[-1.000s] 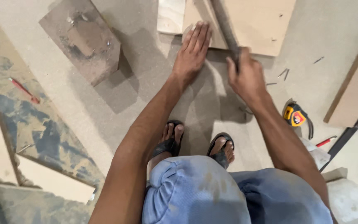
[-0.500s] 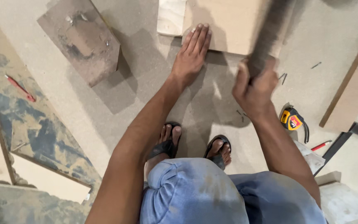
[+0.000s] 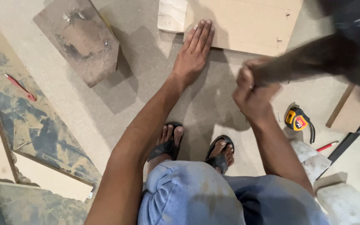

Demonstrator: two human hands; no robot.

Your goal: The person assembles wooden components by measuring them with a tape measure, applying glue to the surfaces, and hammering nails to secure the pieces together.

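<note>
Raised higher than a moment ago, the right hand (image 3: 253, 89) now holds the dark tool (image 3: 313, 58) up off the floor, where half a second back it was lower and closer to the board (image 3: 246, 25). Its grip is closed tight around the handle, fingers wrapped and pressed together. The tool is too blurred to name surely; it looks like a hammer or a heavy bar, and its long axis runs from the fist up and to the right, the far end pointing toward the upper right corner of the view. The left hand (image 3: 194, 52) lies flat with fingers pressed together, fingertips on the near edge of the pale board, next to a small wood block (image 3: 172, 16). My judgement is that the main danger is a stroke landing on those fingers, since they rest close to where the tool seems aimed; a glancing hit could also shift the board. Both sandalled feet (image 3: 194, 148) sit just below, and a tape measure (image 3: 296, 120) lies on the floor (image 3: 105, 108) to the right, beside a red pencil (image 3: 326, 146).
</note>
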